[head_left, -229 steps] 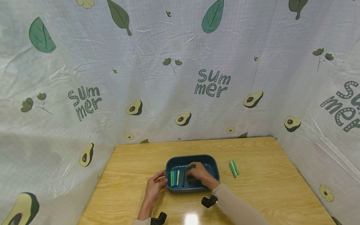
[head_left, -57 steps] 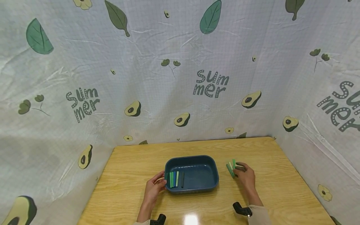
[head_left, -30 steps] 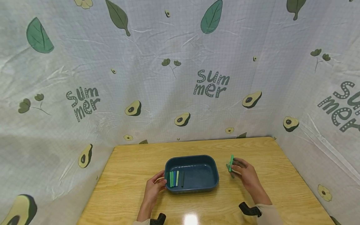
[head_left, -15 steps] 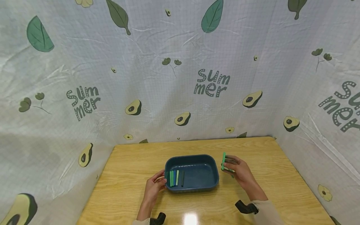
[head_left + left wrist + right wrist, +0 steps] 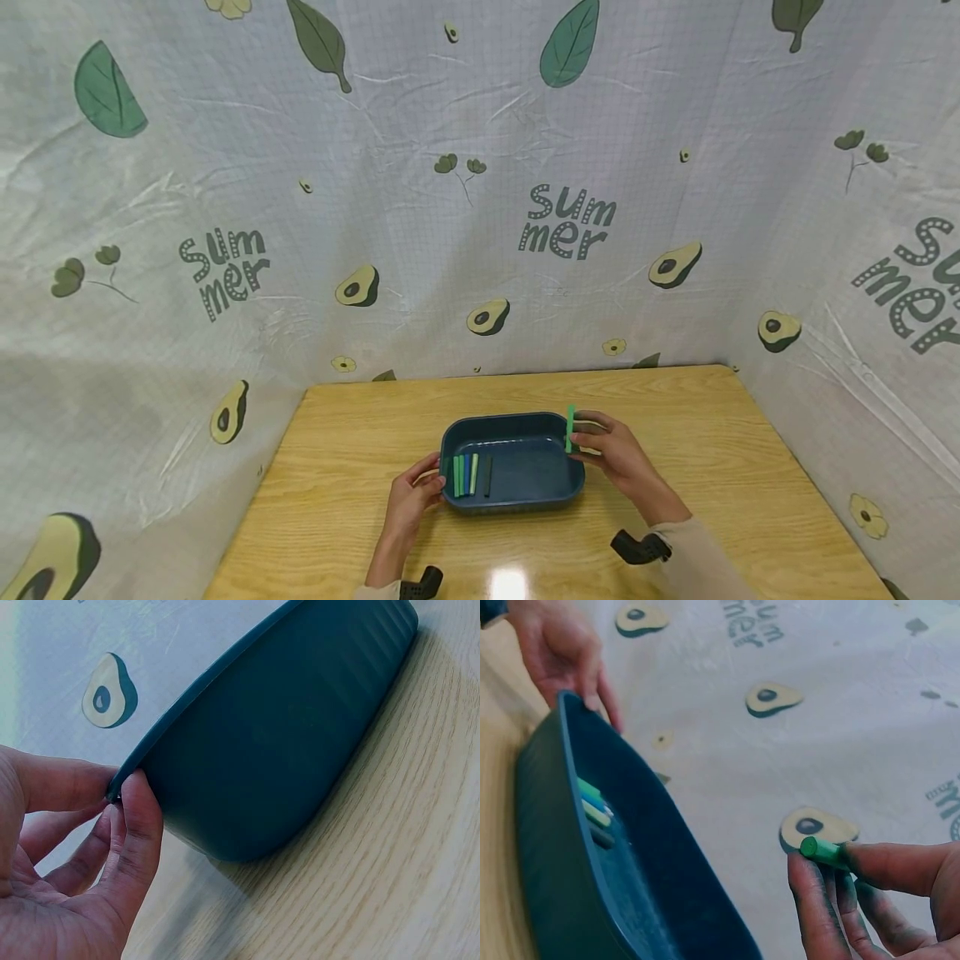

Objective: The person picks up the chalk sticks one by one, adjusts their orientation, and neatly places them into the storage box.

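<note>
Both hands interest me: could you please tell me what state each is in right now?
Left hand: closed, pinching the dark blue tray by its rim.
Right hand: closed, pinching a green stick.

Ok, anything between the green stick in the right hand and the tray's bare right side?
No loose object visible in the way. Only the tray's right rim is close; the green stick, pinched in the right hand, looks raised enough to clear it.
</note>
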Motion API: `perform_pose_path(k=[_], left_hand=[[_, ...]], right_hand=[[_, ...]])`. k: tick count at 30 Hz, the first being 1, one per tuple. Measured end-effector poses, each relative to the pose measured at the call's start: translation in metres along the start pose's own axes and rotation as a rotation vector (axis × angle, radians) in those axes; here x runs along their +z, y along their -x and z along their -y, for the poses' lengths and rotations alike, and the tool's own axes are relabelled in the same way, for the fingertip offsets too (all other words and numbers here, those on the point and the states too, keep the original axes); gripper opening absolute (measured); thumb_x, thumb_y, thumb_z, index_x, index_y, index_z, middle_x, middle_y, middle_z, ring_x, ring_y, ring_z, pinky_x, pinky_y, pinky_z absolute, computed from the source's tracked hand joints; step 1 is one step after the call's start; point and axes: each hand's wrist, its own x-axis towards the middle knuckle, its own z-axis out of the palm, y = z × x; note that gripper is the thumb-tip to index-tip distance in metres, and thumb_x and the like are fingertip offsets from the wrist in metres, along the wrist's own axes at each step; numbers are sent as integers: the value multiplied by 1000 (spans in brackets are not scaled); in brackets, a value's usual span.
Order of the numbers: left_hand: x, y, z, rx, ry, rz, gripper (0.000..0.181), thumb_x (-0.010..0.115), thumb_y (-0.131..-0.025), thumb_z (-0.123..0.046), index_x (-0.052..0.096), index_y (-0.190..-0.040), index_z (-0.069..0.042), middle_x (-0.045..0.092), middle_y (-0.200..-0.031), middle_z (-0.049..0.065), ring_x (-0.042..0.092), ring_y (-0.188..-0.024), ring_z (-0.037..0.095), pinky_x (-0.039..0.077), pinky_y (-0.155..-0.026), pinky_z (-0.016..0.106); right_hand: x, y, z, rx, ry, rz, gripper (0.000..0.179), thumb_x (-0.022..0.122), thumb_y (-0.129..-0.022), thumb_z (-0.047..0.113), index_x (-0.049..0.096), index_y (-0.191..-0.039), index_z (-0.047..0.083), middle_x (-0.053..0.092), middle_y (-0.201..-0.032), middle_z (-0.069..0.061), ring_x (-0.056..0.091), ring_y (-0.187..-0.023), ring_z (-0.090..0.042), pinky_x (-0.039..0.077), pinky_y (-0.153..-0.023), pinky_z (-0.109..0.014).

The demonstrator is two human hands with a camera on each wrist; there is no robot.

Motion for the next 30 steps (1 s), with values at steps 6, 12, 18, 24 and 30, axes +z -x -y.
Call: perform_pose_path(k=[6, 12, 18, 24, 30], left_hand=[[0, 1, -1, -7, 1, -4, 48, 59, -90, 4, 52, -138, 4, 52, -131, 26, 61, -88, 9, 56, -69, 26], [0, 1, -1, -8, -9, -5, 48, 59, -91, 3, 53, -138, 2, 52, -131, 25, 60, -88, 9, 55, -69, 24], [1, 1, -2, -6, -8, -13, 47, 59, -91, 4, 54, -137, 2, 54, -129, 23, 61, -88, 9, 55, -67, 24], [1, 2, -2, -10, -15, -15, 47, 59, -91, 4, 54, -137, 2, 54, -130, 24, 61, -88, 9, 55, -68, 24], [1, 3, -4, -12, -16, -13, 47, 59, -92, 3, 53, -138, 1, 53, -131, 24, 61, -88, 9, 55, -69, 25]], right_hand=[[10, -5, -4, 26, 26, 29, 57, 63, -92, 4, 38, -144, -2, 59, -122, -15, 65, -100, -19, 56, -90, -43], [20, -10, -9, 34, 70, 57, 58, 63, -92, 6, 38, -144, -3, 57, -128, -21, 65, -100, -19, 56, -90, -45], [29, -15, -17, 55, 87, 81, 56, 61, -93, 4, 38, -143, -5, 51, -134, -28, 66, -101, -21, 56, -89, -44], [39, -19, -22, 84, 88, 95, 55, 61, -93, 3, 38, -142, -6, 52, -129, -28, 67, -98, -23, 57, -88, -45], [47, -27, -26, 133, 80, 117, 56, 62, -91, 1, 40, -141, -7, 58, -113, -21, 67, -90, -22, 57, -87, -45]])
